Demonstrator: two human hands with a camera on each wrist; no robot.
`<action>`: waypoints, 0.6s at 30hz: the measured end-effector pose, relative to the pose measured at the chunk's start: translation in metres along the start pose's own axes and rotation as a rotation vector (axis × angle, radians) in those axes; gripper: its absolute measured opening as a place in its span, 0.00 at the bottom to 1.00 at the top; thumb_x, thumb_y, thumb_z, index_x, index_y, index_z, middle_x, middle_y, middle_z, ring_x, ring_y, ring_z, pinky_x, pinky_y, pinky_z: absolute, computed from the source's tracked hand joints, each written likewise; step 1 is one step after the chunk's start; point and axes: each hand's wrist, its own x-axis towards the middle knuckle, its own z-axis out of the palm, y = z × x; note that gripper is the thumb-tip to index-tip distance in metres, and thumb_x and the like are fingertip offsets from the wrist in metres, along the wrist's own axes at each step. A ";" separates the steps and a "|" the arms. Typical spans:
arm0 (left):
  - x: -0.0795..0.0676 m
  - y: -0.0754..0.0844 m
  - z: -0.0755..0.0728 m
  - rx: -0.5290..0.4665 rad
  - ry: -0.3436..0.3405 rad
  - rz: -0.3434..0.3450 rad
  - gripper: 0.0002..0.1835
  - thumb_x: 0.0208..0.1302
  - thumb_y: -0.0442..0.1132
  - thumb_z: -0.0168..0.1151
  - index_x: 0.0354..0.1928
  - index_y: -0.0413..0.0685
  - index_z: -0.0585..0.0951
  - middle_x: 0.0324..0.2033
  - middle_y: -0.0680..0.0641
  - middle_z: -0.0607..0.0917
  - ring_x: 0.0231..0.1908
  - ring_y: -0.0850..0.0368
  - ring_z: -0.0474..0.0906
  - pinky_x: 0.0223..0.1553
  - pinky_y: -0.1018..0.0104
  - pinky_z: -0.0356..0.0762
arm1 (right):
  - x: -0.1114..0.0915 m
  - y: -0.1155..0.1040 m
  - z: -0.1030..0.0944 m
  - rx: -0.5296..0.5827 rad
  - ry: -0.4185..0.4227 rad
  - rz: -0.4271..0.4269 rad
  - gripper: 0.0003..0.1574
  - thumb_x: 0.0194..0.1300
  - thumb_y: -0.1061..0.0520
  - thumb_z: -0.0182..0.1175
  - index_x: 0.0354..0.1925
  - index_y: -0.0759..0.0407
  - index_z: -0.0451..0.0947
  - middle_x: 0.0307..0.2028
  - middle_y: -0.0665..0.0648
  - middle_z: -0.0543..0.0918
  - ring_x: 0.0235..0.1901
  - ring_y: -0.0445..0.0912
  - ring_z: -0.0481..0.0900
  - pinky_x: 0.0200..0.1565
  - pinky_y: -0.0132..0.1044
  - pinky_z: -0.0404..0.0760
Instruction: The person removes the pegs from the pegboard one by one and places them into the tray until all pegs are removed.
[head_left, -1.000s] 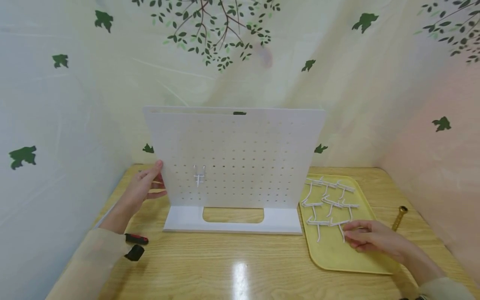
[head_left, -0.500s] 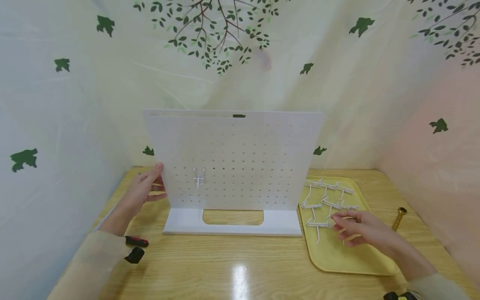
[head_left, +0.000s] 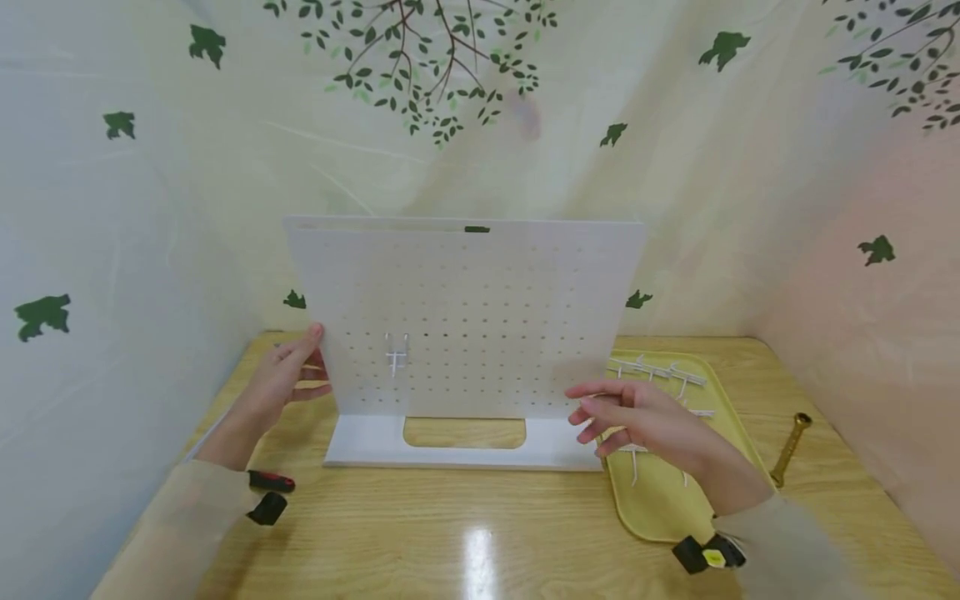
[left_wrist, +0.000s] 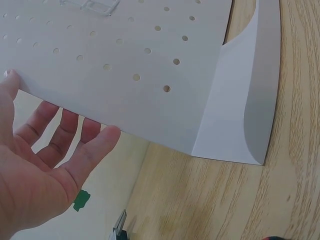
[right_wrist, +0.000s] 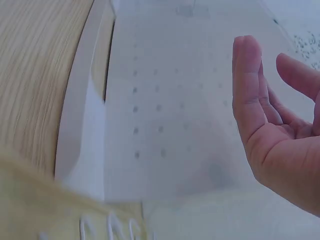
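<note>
A white pegboard stands upright on its base. My left hand grips its left edge, thumb on the front face and several fingers behind the edge in the left wrist view. One white wire hook hangs on the left part of the board. My right hand is in front of the board's lower right corner, fingers loosely bent; nothing shows between thumb and fingers in the right wrist view. Behind and below it, several white hooks lie on a yellow tray, some hidden by the hand.
A brass-coloured rod-like piece lies on the wooden table to the right of the tray. A slot is cut in the pegboard's base. Behind stands a pale curtain printed with leaves.
My right hand has left the hook it touched on the tray and moved left and up to the board's right corner. The left hand keeps its grip on the edge.
</note>
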 end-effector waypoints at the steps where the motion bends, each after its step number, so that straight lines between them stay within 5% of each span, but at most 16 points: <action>1: 0.001 0.000 0.000 0.002 -0.001 0.001 0.43 0.71 0.70 0.48 0.52 0.29 0.76 0.49 0.36 0.76 0.42 0.51 0.82 0.46 0.54 0.86 | 0.004 -0.001 0.005 0.017 -0.009 -0.009 0.29 0.77 0.53 0.58 0.67 0.66 0.69 0.52 0.68 0.81 0.46 0.56 0.85 0.45 0.50 0.87; 9: 0.004 0.003 0.003 0.008 -0.005 0.001 0.42 0.71 0.70 0.48 0.51 0.29 0.76 0.49 0.36 0.75 0.43 0.50 0.82 0.46 0.55 0.86 | 0.037 0.004 0.039 0.124 -0.104 -0.042 0.30 0.77 0.55 0.58 0.70 0.64 0.66 0.55 0.64 0.82 0.48 0.56 0.85 0.46 0.50 0.87; 18: 0.000 0.000 0.000 0.018 -0.008 0.007 0.43 0.71 0.71 0.47 0.55 0.31 0.76 0.49 0.35 0.75 0.43 0.49 0.82 0.45 0.56 0.86 | 0.075 0.013 0.068 0.184 -0.188 -0.015 0.35 0.77 0.55 0.57 0.73 0.68 0.59 0.65 0.71 0.73 0.55 0.57 0.82 0.52 0.52 0.85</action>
